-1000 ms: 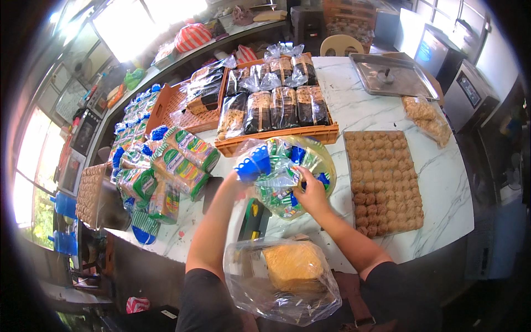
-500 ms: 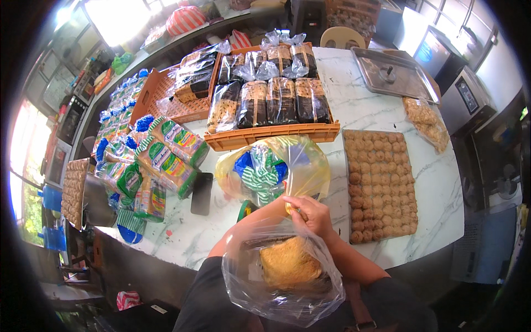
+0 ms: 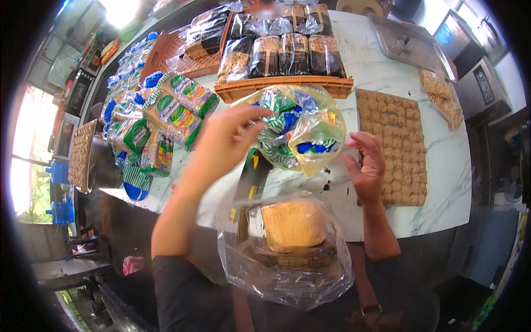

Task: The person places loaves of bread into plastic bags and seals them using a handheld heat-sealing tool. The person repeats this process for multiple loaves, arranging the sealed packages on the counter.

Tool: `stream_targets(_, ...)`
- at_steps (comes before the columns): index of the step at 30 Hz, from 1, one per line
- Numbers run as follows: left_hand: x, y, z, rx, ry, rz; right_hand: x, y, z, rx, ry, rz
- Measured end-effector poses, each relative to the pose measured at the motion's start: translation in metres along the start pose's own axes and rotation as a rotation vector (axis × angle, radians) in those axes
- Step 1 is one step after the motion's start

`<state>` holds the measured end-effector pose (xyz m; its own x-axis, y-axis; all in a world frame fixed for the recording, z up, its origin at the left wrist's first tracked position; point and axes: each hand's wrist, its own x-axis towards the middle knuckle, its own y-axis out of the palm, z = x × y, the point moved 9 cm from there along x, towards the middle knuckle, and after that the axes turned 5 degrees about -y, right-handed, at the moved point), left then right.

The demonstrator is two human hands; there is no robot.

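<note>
A yellowish see-through plastic bag holding green-striped and blue wrappers lies mid-table. My left hand, slightly blurred, is at its left side with thumb and fingers apart. Just right of the bag, my right hand is raised, its fingers parted and nothing in them. Nearest my body, a browned block of bread sits inside a clear plastic bag. Between the two bags, a dark long thing with yellow patches lies partly hidden.
Packed loaves are heaped at left. Dark-wrapped loaves fill an orange crate at the back. A tray of round dough balls lies at right, with a bagged pile and a metal tray beyond.
My hands were together at the yellowish bag's gathered neck and have come apart, left hand leftward, right hand rightward. The bag is released. The whole view has tilted down.
</note>
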<state>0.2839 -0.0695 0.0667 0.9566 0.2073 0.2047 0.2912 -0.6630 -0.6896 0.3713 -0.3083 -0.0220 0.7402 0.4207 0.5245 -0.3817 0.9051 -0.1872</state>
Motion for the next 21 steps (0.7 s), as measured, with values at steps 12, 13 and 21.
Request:
stream_targets(12, -0.129, 0.007, -0.124, 0.6, 0.201, 0.692, -0.044, 0.044, 0.164, -0.5, -0.546, 1.327)
stream_targets(13, -0.126, -0.007, -0.133, 0.619, 0.251, 0.577, -0.03, 0.036, 0.178, -0.462, -0.6, 1.212)
stream_targets(21, -0.146, -0.038, -0.141, 0.83, 0.238, 0.365, -0.031, 0.018, 0.221, -0.407, -0.683, 1.013)
